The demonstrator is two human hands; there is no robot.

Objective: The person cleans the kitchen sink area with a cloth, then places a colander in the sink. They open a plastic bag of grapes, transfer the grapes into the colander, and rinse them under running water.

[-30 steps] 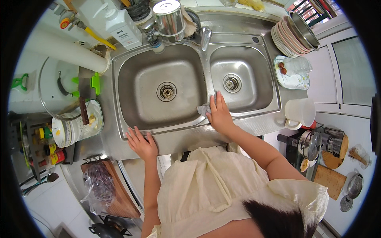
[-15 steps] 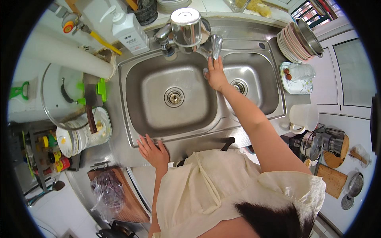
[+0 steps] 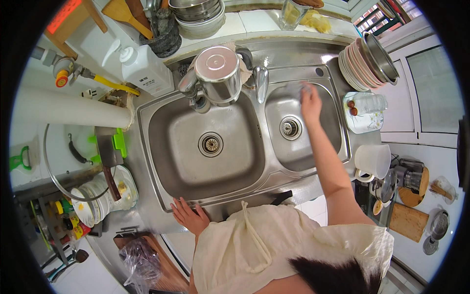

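Note:
A stainless steel double sink lies in front of me. Over the far part of its smaller right basin is my right hand, its fingers closed. At the fingertips shows a small greyish wad, too blurred to name its kind. My left hand rests at the front edge of the larger left basin, open, fingers spread and holding nothing. Between the basins at the back stand the faucet lever and a shiny metal cylinder.
A white pump bottle stands at the back left. Stacked bowls, a flowered tray and a white mug-like container line the right side. On the left are a cleaver, plates and a bagged purple vegetable.
My right hand has moved right, from the divider by the faucet to over the right basin. The view has shifted, showing more of the back ledge. My left hand stays at the front edge.

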